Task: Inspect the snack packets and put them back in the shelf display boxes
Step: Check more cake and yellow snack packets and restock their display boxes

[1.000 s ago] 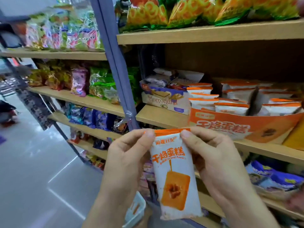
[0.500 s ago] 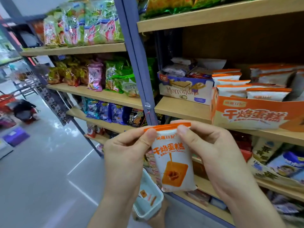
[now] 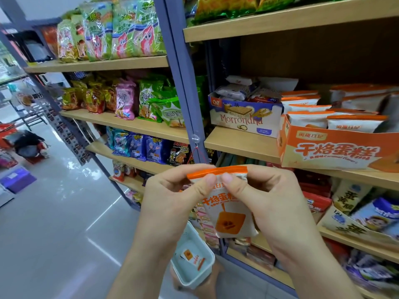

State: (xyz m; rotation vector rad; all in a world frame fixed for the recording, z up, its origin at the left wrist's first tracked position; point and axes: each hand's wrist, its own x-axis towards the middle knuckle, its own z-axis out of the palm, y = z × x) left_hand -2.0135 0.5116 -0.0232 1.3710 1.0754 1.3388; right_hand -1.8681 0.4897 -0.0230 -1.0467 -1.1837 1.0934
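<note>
Both the left hand and the right hand pinch the top of the white-and-orange foil snack packet, which hangs upright between them, while its orange cardboard display box lies at two o'clock, nearer to the right hand.

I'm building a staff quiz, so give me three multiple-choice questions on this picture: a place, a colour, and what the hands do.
1. Where is the orange display box? A) right of the wafer box B) on the floor C) on the top shelf
2. The top strip of the packet is: A) green B) orange C) blue
3. The packet is: A) pinched by left hand and right hand B) lying on a shelf C) on the floor
Answers: A, it stands beside the wafer box; B, the strip is orange; A, both thumbs press its top.
</note>
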